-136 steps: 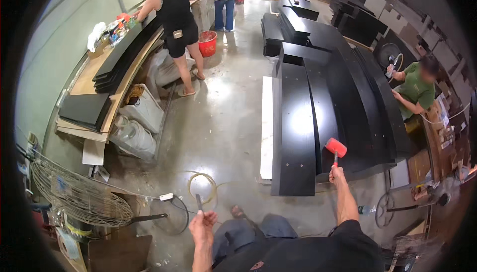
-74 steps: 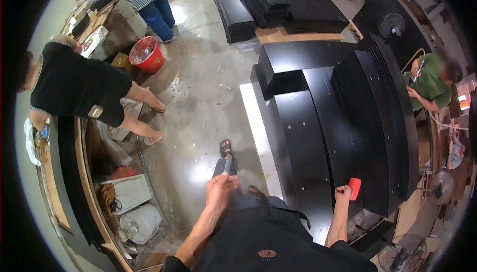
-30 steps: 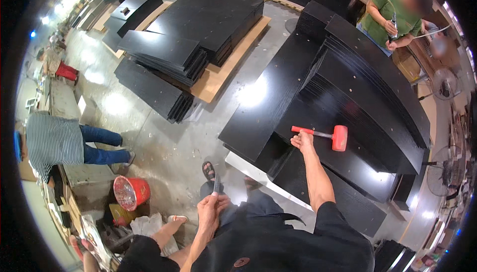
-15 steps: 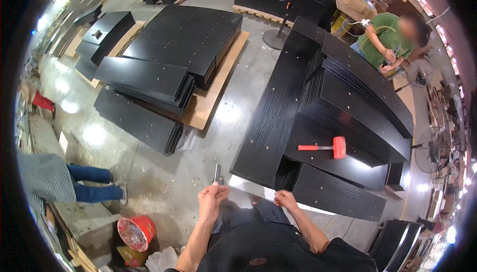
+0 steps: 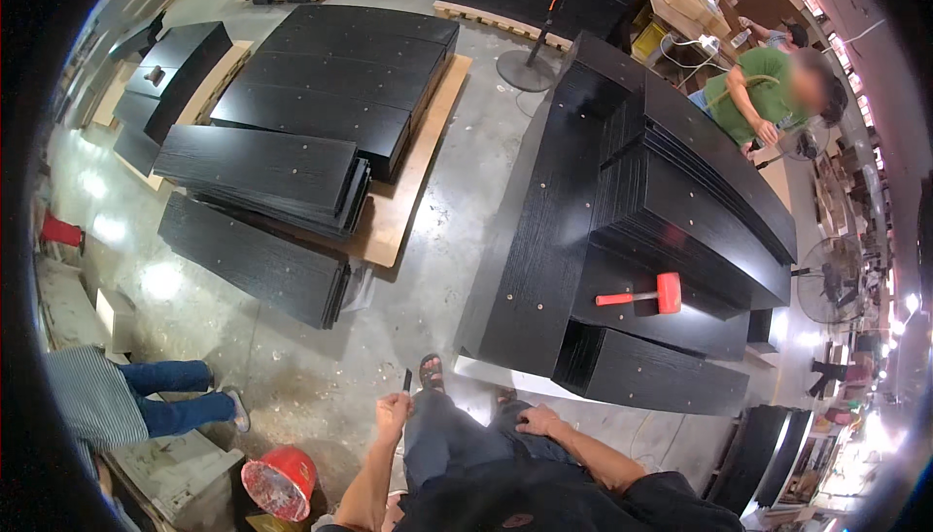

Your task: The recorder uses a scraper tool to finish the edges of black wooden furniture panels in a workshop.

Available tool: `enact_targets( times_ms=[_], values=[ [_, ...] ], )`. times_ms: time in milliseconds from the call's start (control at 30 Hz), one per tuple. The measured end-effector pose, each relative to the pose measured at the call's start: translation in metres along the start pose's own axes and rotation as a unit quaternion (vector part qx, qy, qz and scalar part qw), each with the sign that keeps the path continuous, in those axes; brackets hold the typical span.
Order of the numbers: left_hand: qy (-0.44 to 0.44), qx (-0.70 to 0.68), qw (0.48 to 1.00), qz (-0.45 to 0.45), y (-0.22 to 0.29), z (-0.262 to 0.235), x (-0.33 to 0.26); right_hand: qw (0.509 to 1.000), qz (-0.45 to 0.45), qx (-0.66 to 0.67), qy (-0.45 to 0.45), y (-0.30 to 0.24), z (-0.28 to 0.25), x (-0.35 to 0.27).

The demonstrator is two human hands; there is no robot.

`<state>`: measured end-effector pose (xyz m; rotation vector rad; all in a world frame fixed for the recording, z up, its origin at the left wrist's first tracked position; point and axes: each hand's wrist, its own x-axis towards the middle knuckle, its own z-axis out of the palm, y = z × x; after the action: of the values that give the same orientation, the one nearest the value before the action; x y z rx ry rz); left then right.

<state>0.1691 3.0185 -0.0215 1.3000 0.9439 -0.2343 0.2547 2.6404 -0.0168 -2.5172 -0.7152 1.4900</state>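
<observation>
My left hand [image 5: 393,411] is closed around a short, slim dark tool [image 5: 407,380] that sticks up from the fist; its exact kind is too small to tell. My right hand [image 5: 537,421] is over my thigh with its fingers curled in; whatever they hold, if anything, is hidden. Ahead and to the right lie stacks of black wood-grain boards [image 5: 530,279] with small holes, on a white-edged base [image 5: 505,376]. A mallet with a red head and handle [image 5: 669,293] rests on one of the boards. Neither hand touches the boards.
More black boards [image 5: 262,168] are piled on a wooden pallet [image 5: 387,244] at the left. A red bucket [image 5: 282,481] stands at lower left, near a person in a striped top [image 5: 92,396]. A person in green [image 5: 758,90] is beyond the stacks. A pedestal fan [image 5: 526,69] stands between the piles.
My left hand has come down and slightly left with the slim tool. My right hand has drawn back from the board edge to my thigh. The person in green has shifted their arms.
</observation>
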Motion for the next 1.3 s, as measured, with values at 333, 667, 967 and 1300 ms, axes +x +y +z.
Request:
enact_targets(
  times_ms=[333,667,967,1300],
  values=[
    [-0.023,0.22,0.975,-0.028,-0.041,0.002,0.007,1.0,0.022,0.006,-0.007,-0.017,0.009,0.001],
    [-0.057,0.278,0.952,0.112,-0.055,-0.003,0.017,0.997,-0.002,0.068,-0.026,-0.039,-0.013,-0.024],
    [-0.021,0.278,0.951,0.134,-0.057,-0.004,0.032,0.991,0.022,0.132,0.022,-0.061,0.007,-0.056],
    [-0.003,0.476,0.857,0.198,-0.054,0.013,0.01,0.99,0.004,0.13,0.055,-0.048,0.039,-0.079]
  ],
)
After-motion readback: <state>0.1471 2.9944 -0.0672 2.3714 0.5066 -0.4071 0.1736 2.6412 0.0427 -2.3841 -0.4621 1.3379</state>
